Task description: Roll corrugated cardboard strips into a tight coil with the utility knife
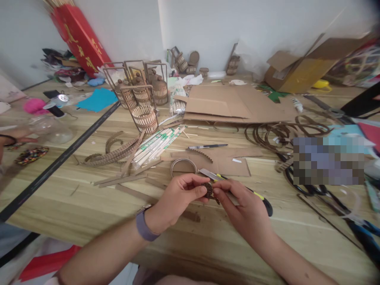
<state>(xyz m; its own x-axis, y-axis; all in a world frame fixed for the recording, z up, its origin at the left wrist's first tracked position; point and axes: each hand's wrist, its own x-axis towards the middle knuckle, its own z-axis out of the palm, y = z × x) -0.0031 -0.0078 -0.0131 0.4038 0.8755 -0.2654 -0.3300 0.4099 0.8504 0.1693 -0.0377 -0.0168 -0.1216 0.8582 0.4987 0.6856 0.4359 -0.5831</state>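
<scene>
Head view: apparently winding a strip into a small dark coil (208, 190), held above the desk (97, 211) toward the near edge, gripped between thumb and fingers of the left hand (178, 198) and pinched opposite by the fingertips of the right hand (246, 202). For the next move, as judged, grip firmly with the left and press the turns snug with the right, clear of the utility knife (209, 174) partly hidden by that hand. Note miniature baskets (145, 118) and cardboard sheets (219, 101) toward the far edge, loose strips (265, 136) toward the right edge, and a pale wall (202, 23) behind.
</scene>
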